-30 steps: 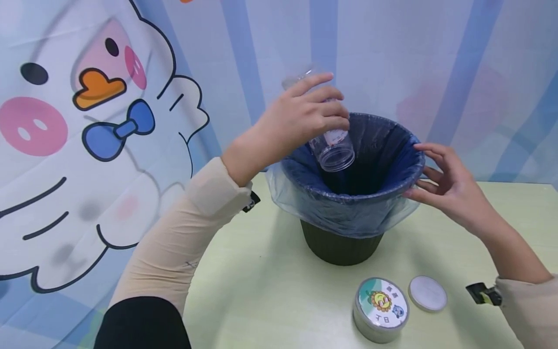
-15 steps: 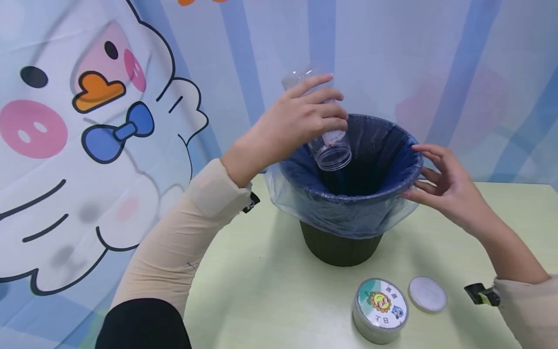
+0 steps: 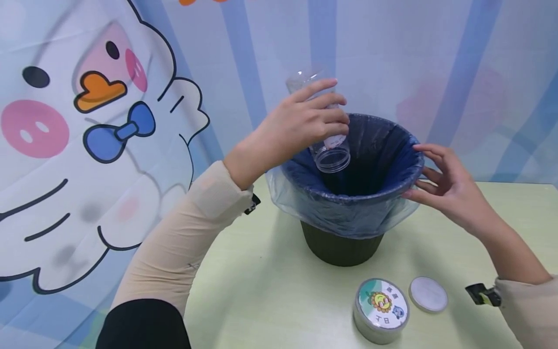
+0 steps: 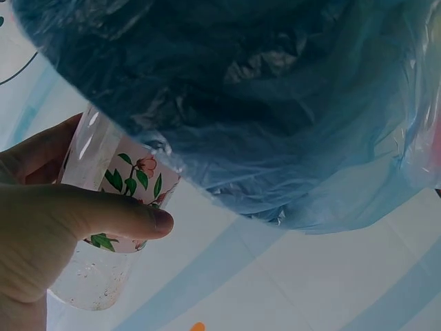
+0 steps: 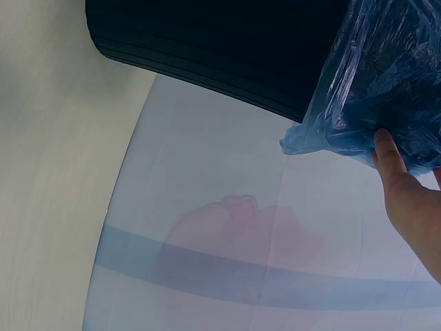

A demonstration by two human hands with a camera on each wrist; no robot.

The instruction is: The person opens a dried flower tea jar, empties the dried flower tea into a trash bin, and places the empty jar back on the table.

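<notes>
"Where's the clear jar (image 3: 332, 157)?"
"Tilted, open end down, over the bin's (image 3: 342, 249) mouth at ten o'clock; the left hand (image 3: 302, 116) is clamped round it, blocking its middle."
"And the right hand (image 3: 451, 189)?"
"Well apart, gripping the blue liner (image 3: 344, 218) at the rim, three o'clock."
"Nearby?"
"A labelled round container (image 3: 381, 310) at six, a pale disc (image 3: 428, 293) at five."

The bin (image 3: 342, 249) is blackish, its liner (image 3: 337, 218) translucent blue; the clear bottle's (image 4: 100, 276) label (image 4: 141, 172) shows pink flowers, green leaves; the tabletop (image 3: 248, 291) is pale green.
</notes>
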